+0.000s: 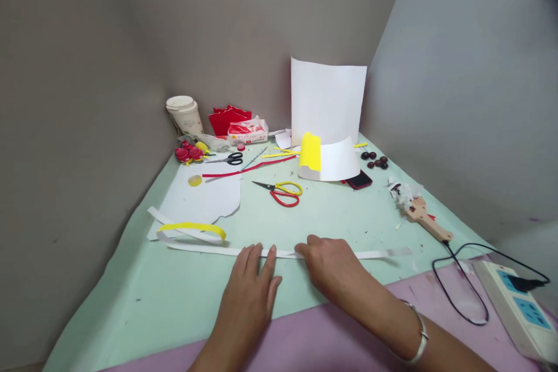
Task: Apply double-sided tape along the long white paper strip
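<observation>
A long white paper strip [200,249] lies across the mint-green table cover, with a curled loop at its left end that shows yellow on one face. The fingers of my left hand [251,290] rest flat on its middle, stretched out and slightly apart. Close to it, my right hand [333,267] has its fingers curled together and pinches the strip; the thumb side hides the exact grip. Beyond my right hand the strip runs on to the right. Scissors with one yellow and one red handle [283,192] lie open beyond both hands.
Farther back are a white sheet [213,197], black scissors [233,158], a red strip [265,161], a tape roll [195,181] and a phone [360,179]. A hot glue gun [425,218] lies right, its cable reaching toward a power strip [514,302]. A cup [185,116] stands back left.
</observation>
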A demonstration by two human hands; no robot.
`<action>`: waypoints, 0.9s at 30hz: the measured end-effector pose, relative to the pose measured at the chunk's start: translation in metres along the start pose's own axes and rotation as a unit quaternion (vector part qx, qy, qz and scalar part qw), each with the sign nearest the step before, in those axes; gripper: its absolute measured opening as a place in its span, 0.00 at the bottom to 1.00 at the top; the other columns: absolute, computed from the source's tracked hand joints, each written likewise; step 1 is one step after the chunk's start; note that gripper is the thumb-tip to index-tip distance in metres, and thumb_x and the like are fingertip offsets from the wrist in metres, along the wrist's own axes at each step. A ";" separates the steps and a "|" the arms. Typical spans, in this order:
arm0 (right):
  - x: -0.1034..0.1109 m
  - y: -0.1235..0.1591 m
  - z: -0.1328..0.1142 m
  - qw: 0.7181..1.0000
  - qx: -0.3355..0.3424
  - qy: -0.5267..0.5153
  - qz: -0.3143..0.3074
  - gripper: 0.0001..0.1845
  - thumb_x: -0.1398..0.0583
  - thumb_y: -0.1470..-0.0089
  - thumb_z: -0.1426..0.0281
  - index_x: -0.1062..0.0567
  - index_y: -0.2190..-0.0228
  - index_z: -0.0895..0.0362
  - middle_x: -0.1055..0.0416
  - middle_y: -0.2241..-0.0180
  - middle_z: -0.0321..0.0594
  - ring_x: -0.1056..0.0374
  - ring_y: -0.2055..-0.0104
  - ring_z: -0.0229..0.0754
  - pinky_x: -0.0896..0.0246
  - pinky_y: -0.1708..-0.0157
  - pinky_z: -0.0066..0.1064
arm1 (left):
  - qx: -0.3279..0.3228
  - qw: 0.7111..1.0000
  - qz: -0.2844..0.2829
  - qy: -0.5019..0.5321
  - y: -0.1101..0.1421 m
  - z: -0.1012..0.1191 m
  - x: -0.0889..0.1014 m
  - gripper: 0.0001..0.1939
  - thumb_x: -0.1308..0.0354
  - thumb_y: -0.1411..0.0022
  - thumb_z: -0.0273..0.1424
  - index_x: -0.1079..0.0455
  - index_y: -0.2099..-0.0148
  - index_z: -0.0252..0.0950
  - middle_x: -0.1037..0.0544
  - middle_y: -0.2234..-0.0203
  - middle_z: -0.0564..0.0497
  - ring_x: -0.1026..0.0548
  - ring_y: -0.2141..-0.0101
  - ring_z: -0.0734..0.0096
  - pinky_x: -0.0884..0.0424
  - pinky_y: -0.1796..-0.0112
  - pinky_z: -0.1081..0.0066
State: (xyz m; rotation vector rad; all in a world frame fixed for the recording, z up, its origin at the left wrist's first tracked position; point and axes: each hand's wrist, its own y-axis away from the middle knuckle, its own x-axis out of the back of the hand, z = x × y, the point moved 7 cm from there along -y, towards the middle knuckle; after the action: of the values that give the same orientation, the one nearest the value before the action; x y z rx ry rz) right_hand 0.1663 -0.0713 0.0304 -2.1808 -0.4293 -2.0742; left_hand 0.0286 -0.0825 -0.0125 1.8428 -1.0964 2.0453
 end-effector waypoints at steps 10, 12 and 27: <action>-0.002 -0.001 0.000 1.000 0.000 0.010 -0.019 0.12 0.48 0.45 0.80 0.28 0.66 0.56 0.30 0.70 0.41 0.30 0.73 0.39 0.58 0.80 0.29 | -0.044 0.998 0.007 0.044 0.002 0.011 -0.005 0.23 0.50 0.33 0.34 0.39 0.39 0.29 0.30 0.44 0.40 0.36 0.42 0.54 0.36 0.44 0.56; -0.001 -0.001 0.000 1.000 0.002 0.009 -0.019 0.11 0.48 0.45 0.80 0.28 0.66 0.56 0.30 0.71 0.41 0.30 0.73 0.39 0.58 0.80 0.29 | -0.046 0.998 -0.014 0.043 -0.001 0.012 -0.006 0.24 0.51 0.33 0.36 0.39 0.39 0.30 0.31 0.43 0.40 0.36 0.42 0.53 0.35 0.44 0.55; 0.018 0.006 0.007 0.999 -0.022 -0.041 0.021 0.13 0.49 0.39 0.73 0.28 0.56 0.52 0.28 0.67 0.39 0.31 0.70 0.39 0.50 0.75 0.28 | -0.032 0.997 -0.049 0.047 -0.017 0.016 -0.003 0.21 0.48 0.35 0.34 0.33 0.44 0.27 0.26 0.52 0.36 0.31 0.52 0.50 0.33 0.51 0.54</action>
State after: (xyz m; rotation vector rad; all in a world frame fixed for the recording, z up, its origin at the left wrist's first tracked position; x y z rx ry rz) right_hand 0.1758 -0.0731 0.0482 -2.2858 -0.3455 -1.9986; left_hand 0.0516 -0.0792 -0.0094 1.7168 -1.0135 1.9962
